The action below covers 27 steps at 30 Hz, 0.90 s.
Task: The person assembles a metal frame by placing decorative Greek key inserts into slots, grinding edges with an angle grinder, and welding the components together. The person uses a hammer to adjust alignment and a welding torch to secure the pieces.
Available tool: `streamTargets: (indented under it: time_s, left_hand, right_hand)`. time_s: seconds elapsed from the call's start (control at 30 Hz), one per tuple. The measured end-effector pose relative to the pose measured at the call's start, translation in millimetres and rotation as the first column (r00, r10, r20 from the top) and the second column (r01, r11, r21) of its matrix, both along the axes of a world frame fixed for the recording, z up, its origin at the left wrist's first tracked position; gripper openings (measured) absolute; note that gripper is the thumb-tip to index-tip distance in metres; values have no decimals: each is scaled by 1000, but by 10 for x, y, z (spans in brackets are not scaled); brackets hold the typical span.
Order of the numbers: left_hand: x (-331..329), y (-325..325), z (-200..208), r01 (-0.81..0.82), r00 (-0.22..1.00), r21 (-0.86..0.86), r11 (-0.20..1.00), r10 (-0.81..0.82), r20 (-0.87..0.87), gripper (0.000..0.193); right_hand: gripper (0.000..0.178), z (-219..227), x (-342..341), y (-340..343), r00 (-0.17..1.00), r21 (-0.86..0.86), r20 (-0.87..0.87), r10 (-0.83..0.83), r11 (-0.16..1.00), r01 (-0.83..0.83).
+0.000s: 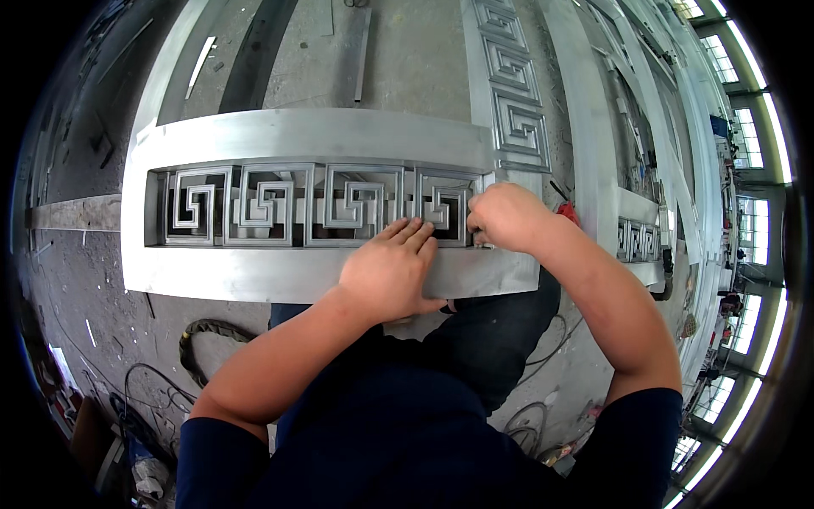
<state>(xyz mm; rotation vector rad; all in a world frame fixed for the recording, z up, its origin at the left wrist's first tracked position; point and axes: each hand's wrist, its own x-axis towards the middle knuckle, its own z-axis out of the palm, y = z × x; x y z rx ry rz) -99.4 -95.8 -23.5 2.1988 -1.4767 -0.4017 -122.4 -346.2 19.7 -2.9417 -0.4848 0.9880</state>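
Note:
A silver metal frame [212, 273] lies in front of me. Set in its long opening is a fretwork panel [330, 191] of angular spirals. My left hand [388, 270] rests open across the near rail, its fingertips on the panel's near edge beneath the right-hand spirals. At the right end of that opening, my right hand [507, 216] is closed, with thumb and fingers drawn together against the panel's end. Whatever those fingers pinch, if anything, is hidden. Another fretwork strip [524, 136] runs away from me along the frame's right side.
To the right, a second metal frame [593, 127] stretches away, with more fretwork [638, 240] in it. A red object [568, 212] sits just beyond my right wrist. A thick hose [199, 343] and thin cables [153, 373] lie on the floor at the left.

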Motion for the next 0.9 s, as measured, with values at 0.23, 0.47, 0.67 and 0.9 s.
streamTargets:
  time_s: [0.23,0.47,0.67,0.9]
  left_hand:
    - [18,-5,-14,-4,1000,-45,999,4,12,80]
    - [-10,-12,-10,-12,1000,-61,998,13,22,81]
    - [0,-12,25,-10,999,-55,998,12,29,82]
    - [-3,-12,21,-22,1000,-75,997,23,18,80]
  right_hand:
    - [20,26,133,9,999,-31,-50,21,999,-23]
    - [21,36,148,44,998,-65,-65,7,998,-11]
    - [22,26,164,42,995,-79,-87,-44,996,37]
    - [25,191,-113,-116,911,348,134,-390,879,325]
